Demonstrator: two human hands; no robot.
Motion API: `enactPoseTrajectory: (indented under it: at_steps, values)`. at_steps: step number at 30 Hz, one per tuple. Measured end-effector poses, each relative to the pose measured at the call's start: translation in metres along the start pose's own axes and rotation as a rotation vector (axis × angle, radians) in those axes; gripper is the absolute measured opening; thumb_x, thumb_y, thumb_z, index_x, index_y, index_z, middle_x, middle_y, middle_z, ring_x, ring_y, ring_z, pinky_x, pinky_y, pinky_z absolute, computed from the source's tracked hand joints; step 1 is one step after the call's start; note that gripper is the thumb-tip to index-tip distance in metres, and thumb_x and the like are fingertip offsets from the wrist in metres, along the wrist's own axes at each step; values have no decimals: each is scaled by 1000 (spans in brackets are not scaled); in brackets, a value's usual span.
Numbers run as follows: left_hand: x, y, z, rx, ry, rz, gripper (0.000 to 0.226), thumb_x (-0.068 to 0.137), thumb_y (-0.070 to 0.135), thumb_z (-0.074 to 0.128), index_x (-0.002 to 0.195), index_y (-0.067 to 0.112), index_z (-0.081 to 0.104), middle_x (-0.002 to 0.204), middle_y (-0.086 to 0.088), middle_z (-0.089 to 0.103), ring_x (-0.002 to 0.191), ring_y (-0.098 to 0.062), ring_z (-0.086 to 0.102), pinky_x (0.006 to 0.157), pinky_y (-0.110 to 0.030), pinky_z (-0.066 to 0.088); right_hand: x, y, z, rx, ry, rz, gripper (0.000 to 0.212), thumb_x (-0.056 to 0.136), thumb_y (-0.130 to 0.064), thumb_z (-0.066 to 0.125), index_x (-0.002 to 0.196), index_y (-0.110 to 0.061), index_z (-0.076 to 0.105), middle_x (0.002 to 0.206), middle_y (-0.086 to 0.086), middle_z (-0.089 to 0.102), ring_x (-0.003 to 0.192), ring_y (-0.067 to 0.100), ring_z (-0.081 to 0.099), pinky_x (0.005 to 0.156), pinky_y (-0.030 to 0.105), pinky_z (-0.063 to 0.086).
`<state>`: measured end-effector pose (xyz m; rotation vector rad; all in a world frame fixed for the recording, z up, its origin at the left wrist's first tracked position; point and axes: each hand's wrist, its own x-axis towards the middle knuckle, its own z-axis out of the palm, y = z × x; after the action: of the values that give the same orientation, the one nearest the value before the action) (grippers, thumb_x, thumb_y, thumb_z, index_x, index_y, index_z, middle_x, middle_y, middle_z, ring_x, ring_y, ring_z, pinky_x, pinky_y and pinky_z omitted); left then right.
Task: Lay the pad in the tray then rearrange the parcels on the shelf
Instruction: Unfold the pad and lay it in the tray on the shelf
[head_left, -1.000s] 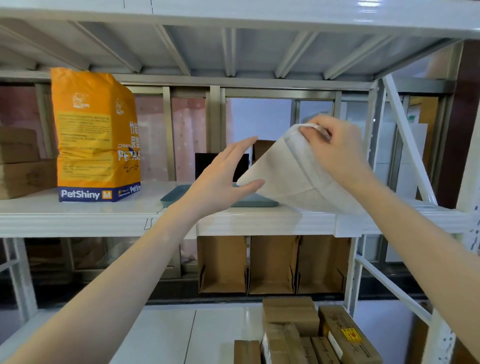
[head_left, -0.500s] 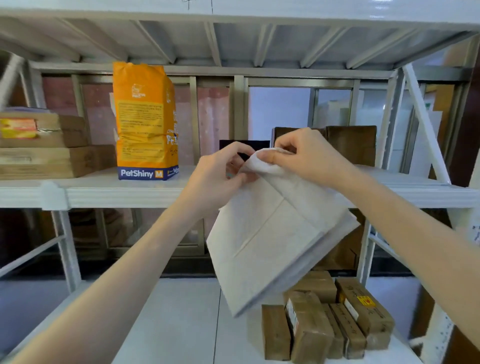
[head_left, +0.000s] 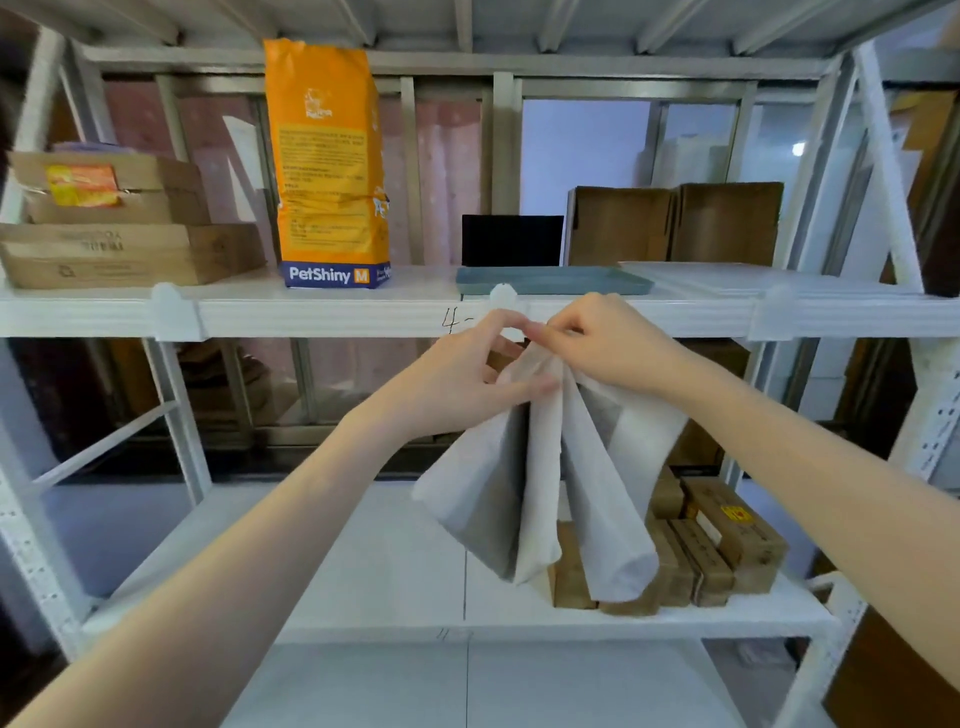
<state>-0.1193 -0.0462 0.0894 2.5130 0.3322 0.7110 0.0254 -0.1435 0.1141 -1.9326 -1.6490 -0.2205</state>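
Fingers (head_left: 524, 332) of both hands pinch the folded pad's (head_left: 540, 483) top edge; the tray (head_left: 550, 283) sits just above, frame centre.

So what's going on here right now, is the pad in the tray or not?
Not yet. Both hands are pinching the top edge of the folded white pad, the left hand and the right hand close together, so its folds fan out and hang below the upper shelf edge. The teal tray sits on that shelf with no pad visible in it, right of the orange PetShiny bag. The brown parcels on the lower shelf are untouched.
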Motion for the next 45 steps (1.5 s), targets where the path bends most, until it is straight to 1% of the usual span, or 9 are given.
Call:
enactPoseTrajectory:
  at_steps: [2, 4, 6, 13, 16, 21, 28, 33, 45]
  values:
    - [-2, -7, 1, 30, 33, -32, 38, 83, 47, 63, 117, 32, 54, 97, 16, 60, 77, 1, 58, 65, -11, 38, -3, -1, 0, 2, -5, 14, 56, 94, -42, 46, 53, -4, 47, 46, -1, 24, 39, 11, 25, 48, 24, 22]
    - [-3, -14, 0, 84, 76, -28, 7, 86, 38, 63, 84, 31, 63, 74, 15, 57, 66, -1, 52, 57, -11, 34, -6, 2, -2, 9, -9, 37, 51, 94, -42, 46, 57, -6, 46, 47, 0, 25, 36, 10, 27, 50, 25, 23]
    - [-3, -20, 1, 90, 106, -20, 27, 86, 29, 63, 60, 24, 58, 56, 8, 44, 55, -7, 39, 54, -20, 28, -10, 5, -4, 3, -20, 61, 52, 94, -45, 44, 56, -9, 39, 48, -1, 25, 37, 9, 26, 52, 28, 24]
    - [-1, -17, -6, 123, 258, -3, 16, 86, 21, 64, 99, 21, 75, 79, 11, 65, 74, -7, 56, 71, -22, 39, -22, 9, -16, -62, -229, 124, 49, 90, -47, 50, 56, -13, 49, 49, -1, 36, 45, 13, 33, 53, 27, 31]
    - [1, -19, -12, 116, 279, -20, 8, 85, 21, 64, 91, 21, 70, 75, 5, 69, 75, -16, 62, 70, -28, 45, -26, 12, -18, -91, -325, 85, 28, 87, -37, 61, 72, -15, 70, 59, -3, 56, 54, 9, 47, 58, 23, 37]
    - [2, -22, -15, 166, 261, -13, 7, 87, 21, 62, 81, 25, 62, 73, 7, 66, 80, -19, 63, 82, -37, 50, -26, 17, -18, -108, -333, 58, 37, 84, -35, 65, 72, 0, 65, 62, 5, 50, 58, 14, 44, 60, 26, 38]
    - [6, -27, -10, 124, 275, 19, 12, 88, 18, 60, 80, 27, 62, 84, 4, 68, 89, -18, 62, 85, -36, 48, -23, 22, -23, -101, -269, 23, 15, 86, -28, 64, 85, -16, 73, 84, 0, 69, 75, 10, 58, 72, 27, 47]
    - [9, -30, -11, 193, 285, 72, 8, 89, 23, 58, 87, 25, 66, 91, 13, 64, 90, -15, 59, 84, -40, 48, -20, 25, -23, -54, -214, 37, 39, 84, -39, 65, 70, -2, 63, 59, 0, 50, 57, 11, 44, 58, 23, 36]
    - [12, -52, -16, -17, 229, 101, 13, 82, 3, 68, 79, 16, 66, 98, -1, 66, 80, 8, 59, 82, -7, 44, -11, 47, -27, 40, -246, 138, 24, 85, -29, 65, 80, -6, 66, 70, -6, 59, 67, 5, 53, 64, 18, 40]
